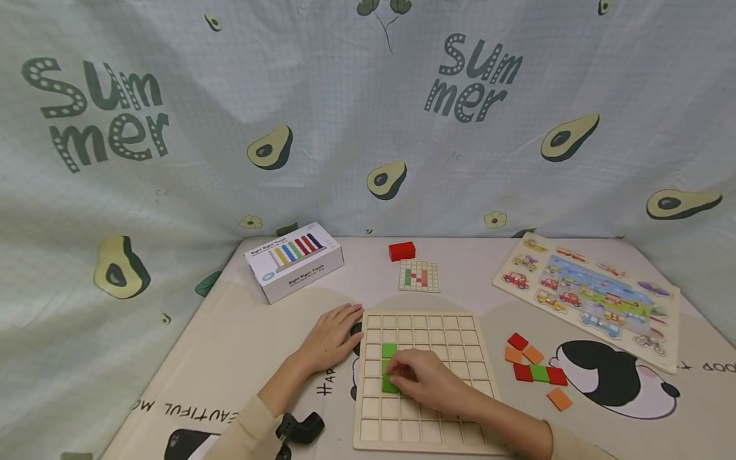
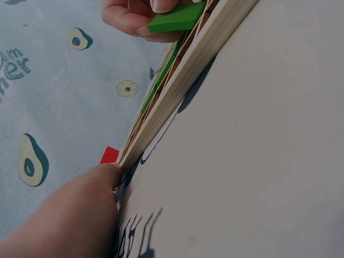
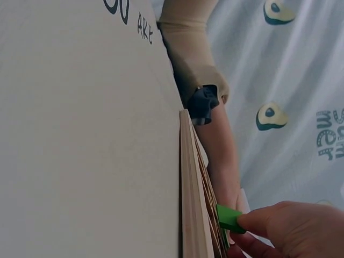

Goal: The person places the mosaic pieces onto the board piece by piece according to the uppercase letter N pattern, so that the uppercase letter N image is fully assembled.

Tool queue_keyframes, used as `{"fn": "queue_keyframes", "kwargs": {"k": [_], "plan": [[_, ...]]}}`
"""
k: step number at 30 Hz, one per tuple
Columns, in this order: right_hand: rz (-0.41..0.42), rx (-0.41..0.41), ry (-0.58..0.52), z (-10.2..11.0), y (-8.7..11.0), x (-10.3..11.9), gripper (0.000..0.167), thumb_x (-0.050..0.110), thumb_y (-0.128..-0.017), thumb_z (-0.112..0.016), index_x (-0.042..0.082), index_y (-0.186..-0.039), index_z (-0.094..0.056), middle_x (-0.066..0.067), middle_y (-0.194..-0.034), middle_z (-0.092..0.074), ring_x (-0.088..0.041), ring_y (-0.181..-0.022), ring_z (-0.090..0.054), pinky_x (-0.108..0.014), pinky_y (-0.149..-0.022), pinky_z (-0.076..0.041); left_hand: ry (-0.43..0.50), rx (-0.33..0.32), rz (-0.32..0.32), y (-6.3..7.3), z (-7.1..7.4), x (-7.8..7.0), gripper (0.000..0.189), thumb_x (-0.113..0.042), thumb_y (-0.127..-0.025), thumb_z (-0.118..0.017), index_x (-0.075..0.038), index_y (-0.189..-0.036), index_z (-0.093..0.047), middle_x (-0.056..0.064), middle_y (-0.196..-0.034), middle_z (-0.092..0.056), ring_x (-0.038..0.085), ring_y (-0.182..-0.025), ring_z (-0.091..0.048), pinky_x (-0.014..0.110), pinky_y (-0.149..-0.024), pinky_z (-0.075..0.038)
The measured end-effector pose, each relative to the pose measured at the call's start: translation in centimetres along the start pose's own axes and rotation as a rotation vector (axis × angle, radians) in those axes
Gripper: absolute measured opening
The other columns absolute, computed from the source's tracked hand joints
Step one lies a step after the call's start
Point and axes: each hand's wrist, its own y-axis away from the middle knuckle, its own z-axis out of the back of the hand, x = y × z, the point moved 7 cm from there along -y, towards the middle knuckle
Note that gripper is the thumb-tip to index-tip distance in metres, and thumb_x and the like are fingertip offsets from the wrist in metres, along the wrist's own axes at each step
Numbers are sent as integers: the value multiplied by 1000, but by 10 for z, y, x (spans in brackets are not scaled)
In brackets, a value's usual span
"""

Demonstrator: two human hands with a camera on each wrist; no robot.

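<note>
In the head view a wooden grid board (image 1: 402, 428) lies on the table, with green square tiles (image 1: 389, 351) in a column of its left part. My right hand (image 1: 428, 381) is over that column and pinches a green tile (image 2: 177, 19) between thumb and fingers. Seen from the left wrist, this tile is tilted, one end right at the grid, and another green tile (image 2: 161, 75) lies flat in the board. My left hand (image 1: 330, 338) rests on the table with fingers extended, fingertips beside the board's upper left edge.
Loose red, orange and green tiles (image 1: 539, 373) lie right of the board. Behind it are a small pattern card (image 1: 419, 276) and a red block (image 1: 402, 251). A white box (image 1: 296, 262) stands back left; a vehicle picture puzzle (image 1: 592, 297) lies at the right. A printed curtain hangs behind.
</note>
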Motion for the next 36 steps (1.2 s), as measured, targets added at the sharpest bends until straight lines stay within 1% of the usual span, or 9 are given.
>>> {"fn": "queue_keyframes", "kwargs": {"k": [11, 19, 25, 30, 36], "plan": [[-16, -33, 11, -2, -3, -8, 9, 9, -84, -65, 17, -87, -63, 15, -74, -54, 0, -66, -49, -18, -58, -44, 25, 1, 8, -1, 2, 1, 51, -37, -98, -37, -8, -140, -39, 5, -144, -35, 26, -135, -22, 44, -105, -22], [-33, -61, 5, -1, -2, -11, 7, 9, -85, -65, 15, -87, -64, 15, -74, -55, 0, -66, -50, -19, -58, -45, -7, 33, 32, -2, -1, 1, 56, -43, -96, -38, -11, -142, -36, 7, -146, -31, 28, -136, -19, 47, -104, -22], [-42, -86, 29, 1, -2, -13, 7, 10, -83, -67, 16, -86, -64, 15, -75, -54, -1, -66, -49, -19, -58, -44, -29, 16, 32, -3, 1, -2, 58, -45, -95, -39, -11, -142, -36, 10, -146, -31, 30, -135, -20, 49, -103, -22], [-37, -79, 24, -2, -2, -14, 6, 9, -84, -66, 15, -87, -65, 14, -75, -54, 0, -65, -49, -18, -57, -44, -41, 40, 41, -2, -2, -1, 61, -47, -94, -37, -13, -144, -31, 9, -146, -29, 29, -135, -20, 48, -103, -21], [-13, -82, 43, -1, 0, -13, 8, 10, -82, -68, 16, -86, -65, 13, -76, -53, 0, -65, -49, -18, -57, -44, -25, 37, 40, -4, -2, -1, 60, -48, -94, -38, -15, -144, -32, 9, -146, -30, 29, -135, -20, 48, -103, -21]]}}
